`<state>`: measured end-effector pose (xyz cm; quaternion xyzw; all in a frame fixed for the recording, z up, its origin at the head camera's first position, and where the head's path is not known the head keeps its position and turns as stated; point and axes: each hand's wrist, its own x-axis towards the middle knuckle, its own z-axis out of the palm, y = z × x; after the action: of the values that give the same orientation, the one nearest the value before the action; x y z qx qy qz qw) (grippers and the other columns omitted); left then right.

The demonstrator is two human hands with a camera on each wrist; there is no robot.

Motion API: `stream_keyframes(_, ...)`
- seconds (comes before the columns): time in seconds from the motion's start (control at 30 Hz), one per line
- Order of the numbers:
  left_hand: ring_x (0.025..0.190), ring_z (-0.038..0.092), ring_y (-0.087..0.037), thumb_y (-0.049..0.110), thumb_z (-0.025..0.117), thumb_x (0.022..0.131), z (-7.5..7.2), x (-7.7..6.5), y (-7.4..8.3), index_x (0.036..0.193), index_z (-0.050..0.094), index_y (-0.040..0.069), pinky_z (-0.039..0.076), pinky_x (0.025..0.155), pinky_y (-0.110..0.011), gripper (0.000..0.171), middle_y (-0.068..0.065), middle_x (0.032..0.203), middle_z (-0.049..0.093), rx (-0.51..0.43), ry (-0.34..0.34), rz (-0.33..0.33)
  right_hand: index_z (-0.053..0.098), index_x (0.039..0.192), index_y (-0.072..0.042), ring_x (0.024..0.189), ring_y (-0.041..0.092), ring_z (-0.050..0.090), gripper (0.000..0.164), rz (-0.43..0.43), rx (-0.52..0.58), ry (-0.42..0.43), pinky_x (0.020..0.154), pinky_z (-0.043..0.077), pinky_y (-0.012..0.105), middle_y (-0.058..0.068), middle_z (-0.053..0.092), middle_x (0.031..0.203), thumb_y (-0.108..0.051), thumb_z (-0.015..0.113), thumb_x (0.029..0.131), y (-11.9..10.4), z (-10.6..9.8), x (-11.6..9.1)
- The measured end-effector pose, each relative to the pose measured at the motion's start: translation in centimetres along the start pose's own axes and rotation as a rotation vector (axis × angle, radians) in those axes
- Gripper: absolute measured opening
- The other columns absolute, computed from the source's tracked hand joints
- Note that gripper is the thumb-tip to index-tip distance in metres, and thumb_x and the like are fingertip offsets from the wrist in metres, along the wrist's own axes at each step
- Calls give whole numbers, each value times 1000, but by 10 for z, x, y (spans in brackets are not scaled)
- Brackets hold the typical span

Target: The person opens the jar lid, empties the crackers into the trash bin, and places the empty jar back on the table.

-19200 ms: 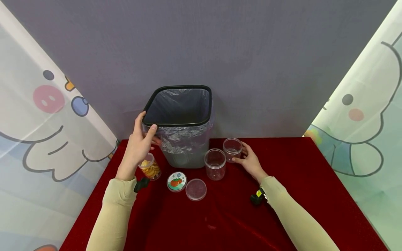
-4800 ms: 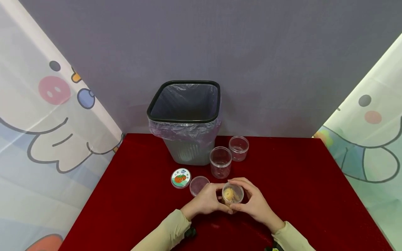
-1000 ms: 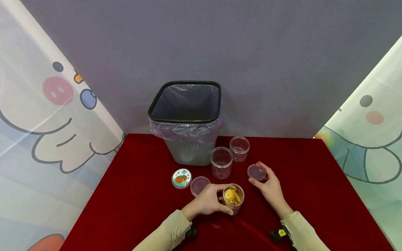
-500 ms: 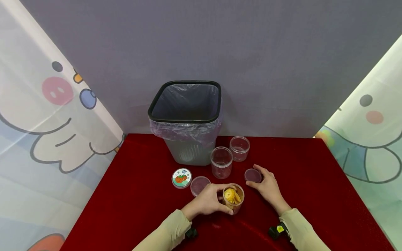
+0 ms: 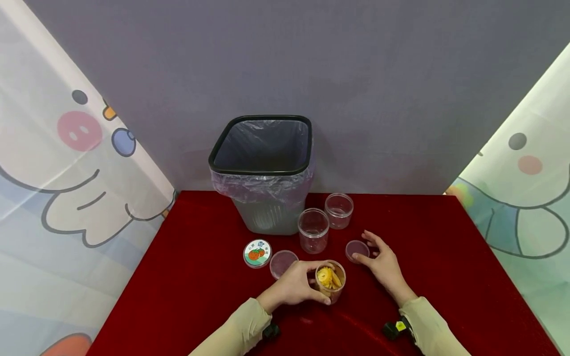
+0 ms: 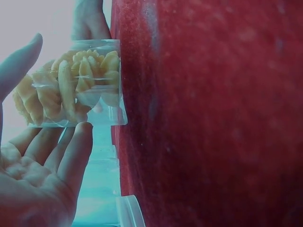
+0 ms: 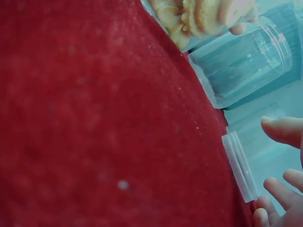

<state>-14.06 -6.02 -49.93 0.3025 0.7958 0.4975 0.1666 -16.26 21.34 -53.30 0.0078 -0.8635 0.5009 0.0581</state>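
In the head view my left hand grips a clear plastic jar from its left side, thumb in front. The jar stands upright and uncovered, with yellow-orange, ridged snack pieces inside. The left wrist view shows those pieces filling much of the jar. Right of it, a clear round lid lies flat on the red cloth. My right hand hovers over that lid's right edge with fingers spread. In the right wrist view, thumb and fingers are apart around the lid; whether a fingertip touches it I cannot tell.
A bin with a black rim and plastic liner stands at the back. Beside it are two uncovered clear jars, one taller and one shorter. A tomato-printed lid and a clear lid lie left of the held jar.
Seconds ago both hands were on the covered snack jar. My right hand then carried its lid rightward, set it on the cloth and let go. The left hand keeps the jar in place.
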Motion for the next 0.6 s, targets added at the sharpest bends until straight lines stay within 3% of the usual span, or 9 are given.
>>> stream_keyframes(0.33, 115, 58, -3, 22, 92, 72, 4, -2, -5, 141, 57, 20, 48, 94, -21, 77, 11, 129, 62, -67, 11, 8, 46, 146, -5, 121, 30, 51, 67, -1, 13, 16, 90, 43, 33, 15, 55, 140, -25, 77, 90, -11, -4, -2)
stream_keyframes(0.6, 116, 58, -4, 18, 91, 74, 5, -2, -4, 143, 55, 19, 49, 92, -21, 77, 9, 133, 60, -115, 4, 14, 48, 145, -9, 112, 28, 57, 58, -170, -43, 45, 86, 47, 38, 13, 58, 134, -20, 72, 94, -43, -10, 4)
